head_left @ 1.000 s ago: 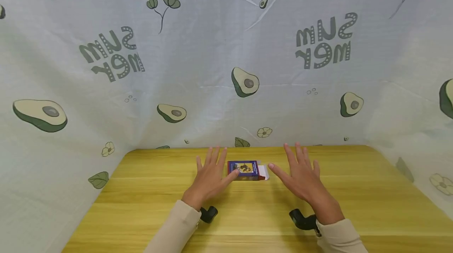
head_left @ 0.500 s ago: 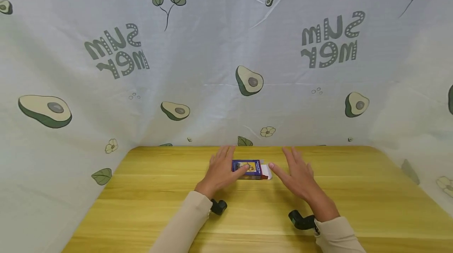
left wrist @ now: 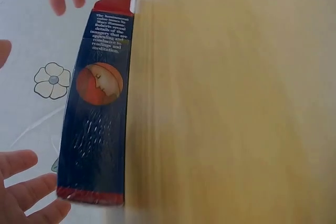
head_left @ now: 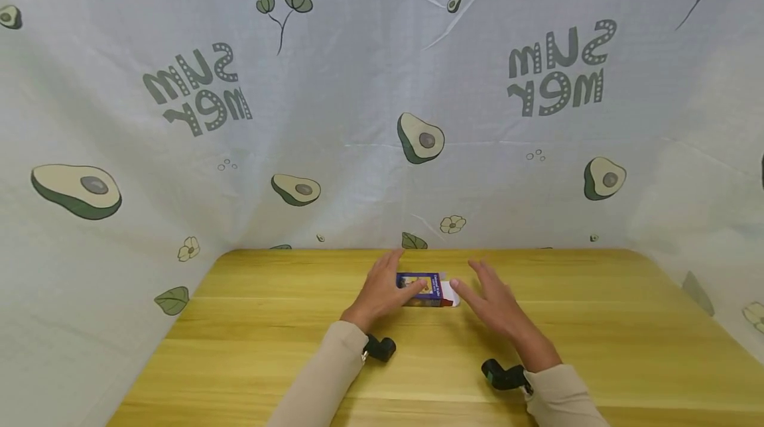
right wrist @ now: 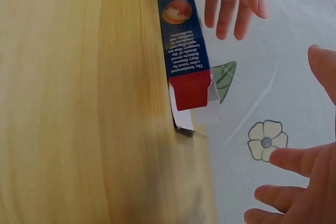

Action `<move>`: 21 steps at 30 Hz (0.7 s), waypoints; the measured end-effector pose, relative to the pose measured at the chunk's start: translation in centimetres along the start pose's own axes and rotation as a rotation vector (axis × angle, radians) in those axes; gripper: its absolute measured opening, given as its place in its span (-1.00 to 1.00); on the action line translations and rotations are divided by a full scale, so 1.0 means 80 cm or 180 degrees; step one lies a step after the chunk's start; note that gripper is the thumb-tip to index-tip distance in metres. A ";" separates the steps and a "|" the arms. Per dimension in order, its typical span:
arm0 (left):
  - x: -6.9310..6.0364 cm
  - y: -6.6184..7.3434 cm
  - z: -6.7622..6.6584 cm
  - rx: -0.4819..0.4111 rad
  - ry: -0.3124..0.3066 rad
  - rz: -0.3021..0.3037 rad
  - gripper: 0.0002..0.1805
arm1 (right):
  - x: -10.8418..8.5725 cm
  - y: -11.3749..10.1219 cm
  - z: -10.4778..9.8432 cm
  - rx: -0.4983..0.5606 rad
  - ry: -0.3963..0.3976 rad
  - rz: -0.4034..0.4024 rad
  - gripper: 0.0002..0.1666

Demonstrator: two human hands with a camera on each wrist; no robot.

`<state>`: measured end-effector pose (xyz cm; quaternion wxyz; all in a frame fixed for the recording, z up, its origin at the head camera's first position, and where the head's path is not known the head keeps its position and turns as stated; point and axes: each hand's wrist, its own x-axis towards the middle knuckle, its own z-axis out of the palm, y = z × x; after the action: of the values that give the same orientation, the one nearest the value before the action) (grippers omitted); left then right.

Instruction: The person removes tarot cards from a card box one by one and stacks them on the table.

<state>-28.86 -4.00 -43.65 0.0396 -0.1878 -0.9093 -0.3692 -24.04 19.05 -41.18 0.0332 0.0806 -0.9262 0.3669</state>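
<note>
While a whitish cloth sheet printed with green avocados, flowers and mirrored grey lettering (head_left: 334, 82) hangs behind and at both sides, a yellow wood-grain table (head_left: 268, 347) spreads beneath it. Two beige fabric sleeves (head_left: 328, 367) reach over the table, ending at a left hand (head_left: 381, 289) and a right hand (head_left: 494, 301). Both hands have their fingers extended, loosely spread, thumbs well apart from them, with nothing in their grasp. At the wrists sit small black angled devices (head_left: 503, 376). Between the hands, near the table's far edge, lies a dark blue rectangular cardboard box with red ends (left wrist: 97, 124). In the head view the left thumb overlaps its top; whether it touches, I cannot tell. At the box's right end, near the right thumb, a red cardboard flap (right wrist: 191, 91) sticks out beside white ones. A round orange-red picture (left wrist: 100, 84) marks the near side.
</note>
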 end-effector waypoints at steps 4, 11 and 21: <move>0.005 -0.006 0.007 -0.0151 -0.0041 0.0118 -0.08 | 0.005 0.000 0.004 0.0114 -0.0080 0.0001 -0.03; 0.008 -0.019 0.020 -0.0325 -0.0098 0.0355 -0.16 | 0.016 -0.004 0.014 0.0321 -0.0198 0.0045 -0.05; 0.012 -0.031 0.032 0.0015 -0.0125 0.0502 -0.06 | 0.024 0.000 0.021 0.0300 -0.0281 0.0166 -0.01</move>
<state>-30.50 -3.59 -46.91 0.0512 -0.2658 -0.8932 -0.3590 -25.95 17.67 -42.18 -0.0211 0.0740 -0.9102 0.4070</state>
